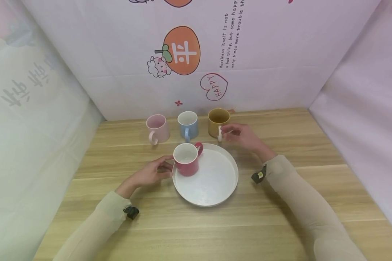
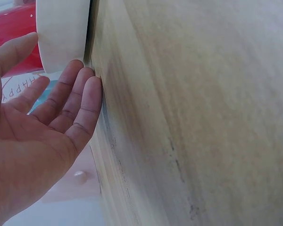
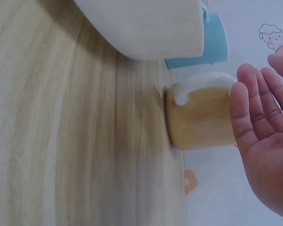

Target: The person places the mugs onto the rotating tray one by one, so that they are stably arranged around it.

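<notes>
A red mug [image 1: 187,165] with a white inside stands upright on the left part of a round white tray [image 1: 215,177], its handle toward the back right. My left hand [image 1: 151,172] is at the tray's left rim beside this mug, fingers loosely extended and holding nothing. In the left wrist view that palm [image 2: 42,132] faces up, fingertips right by the tray wall [image 2: 63,33]. My right hand [image 1: 240,136] reaches to a mustard mug [image 1: 215,123] behind the tray. The right wrist view has its nearly straight fingers [image 3: 243,113] beside the mug's pale handle [image 3: 205,82].
A pink mug [image 1: 160,130] and a light blue mug [image 1: 189,125] stand in a row left of the mustard one, near the back edge of the wooden table [image 1: 199,232]. A printed white cloth [image 1: 127,54] hangs right behind them, with cloth at both sides.
</notes>
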Action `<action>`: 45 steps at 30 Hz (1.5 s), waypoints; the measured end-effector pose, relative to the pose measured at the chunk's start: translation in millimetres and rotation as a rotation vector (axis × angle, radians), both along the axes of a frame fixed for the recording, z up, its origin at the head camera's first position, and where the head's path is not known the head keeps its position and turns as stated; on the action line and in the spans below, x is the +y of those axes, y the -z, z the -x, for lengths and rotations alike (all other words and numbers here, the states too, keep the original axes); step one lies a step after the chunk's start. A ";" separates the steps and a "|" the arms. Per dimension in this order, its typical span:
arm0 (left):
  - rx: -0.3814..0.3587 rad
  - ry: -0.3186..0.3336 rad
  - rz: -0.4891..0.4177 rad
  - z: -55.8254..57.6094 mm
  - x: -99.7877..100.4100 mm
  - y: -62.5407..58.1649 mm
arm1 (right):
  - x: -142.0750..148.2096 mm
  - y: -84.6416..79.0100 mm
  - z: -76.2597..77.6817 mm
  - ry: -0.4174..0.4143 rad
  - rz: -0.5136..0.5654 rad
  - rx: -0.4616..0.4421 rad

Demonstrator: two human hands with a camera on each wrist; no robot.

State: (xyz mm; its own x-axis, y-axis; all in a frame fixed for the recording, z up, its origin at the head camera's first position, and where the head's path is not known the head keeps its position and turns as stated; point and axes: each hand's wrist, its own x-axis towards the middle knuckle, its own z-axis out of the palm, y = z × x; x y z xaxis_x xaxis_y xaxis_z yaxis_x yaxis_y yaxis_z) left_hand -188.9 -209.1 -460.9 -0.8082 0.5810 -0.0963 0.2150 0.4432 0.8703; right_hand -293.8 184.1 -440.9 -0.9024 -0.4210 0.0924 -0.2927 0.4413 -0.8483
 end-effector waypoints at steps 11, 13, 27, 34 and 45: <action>0.010 0.023 0.013 1.5 -0.2 1.7 | 5.2 5.1 5.5 0.046 0.063 -0.057; -0.003 0.013 0.005 1.3 -0.2 2.4 | 5.4 5.5 5.9 0.049 0.065 -0.070; -0.026 -0.004 0.013 2.1 -0.1 -0.3 | 2.9 6.1 6.4 0.088 0.053 -0.095; -0.042 -0.008 -0.001 0.0 -0.2 -2.2 | 0.3 5.5 4.4 0.102 0.064 -0.092; -0.069 -0.007 -0.025 -0.7 -0.9 -0.6 | -4.8 8.3 4.0 0.111 0.052 -0.073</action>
State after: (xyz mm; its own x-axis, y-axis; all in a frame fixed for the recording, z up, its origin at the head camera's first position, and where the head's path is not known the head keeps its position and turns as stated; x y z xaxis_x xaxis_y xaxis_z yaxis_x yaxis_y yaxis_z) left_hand -188.2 -210.0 -460.3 -0.8041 0.5783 -0.1376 0.1509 0.4225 0.8937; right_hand -297.8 179.3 -449.3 -0.9483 -0.3144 0.0440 -0.1814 0.4227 -0.8879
